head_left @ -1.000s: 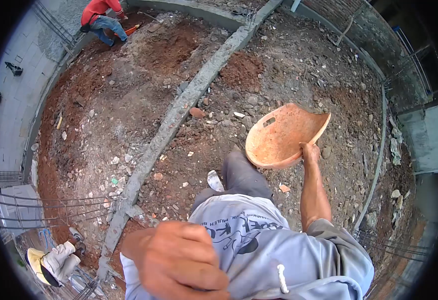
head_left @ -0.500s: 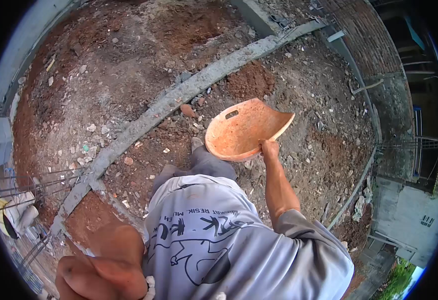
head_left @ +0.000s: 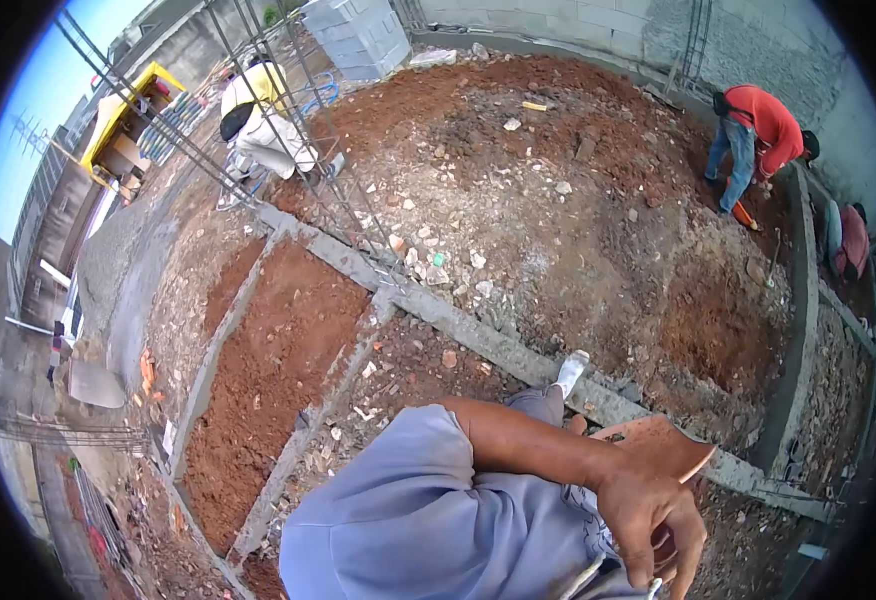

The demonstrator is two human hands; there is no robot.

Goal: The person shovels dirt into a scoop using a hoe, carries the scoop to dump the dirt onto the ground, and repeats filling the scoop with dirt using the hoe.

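Observation:
My left hand [head_left: 658,525] is close to the camera in front of my chest, its forearm crossing my grey shirt [head_left: 398,500]. The fingers are curled inward, and a whitish cord [head_left: 583,577] runs near them. What they hold, if anything, is hard to make out. Behind the wrist shows part of the orange-brown scoop [head_left: 663,440], a curved piece like a cut basin; my forearm and hand cover the rest. My right hand is out of sight.
Low concrete beams [head_left: 468,325] cross the rubble-strewn soil. Vertical rebar [head_left: 328,150] rises at upper left. One person in yellow [head_left: 258,95] bends beyond it; another in red [head_left: 763,120] bends at far right, with a third person [head_left: 848,240] near. Grey blocks [head_left: 358,35] are stacked behind.
My view has swung left and up, bringing the other people into sight. My left hand now shows in front of my chest. The scoop is mostly covered, and my right hand has left view.

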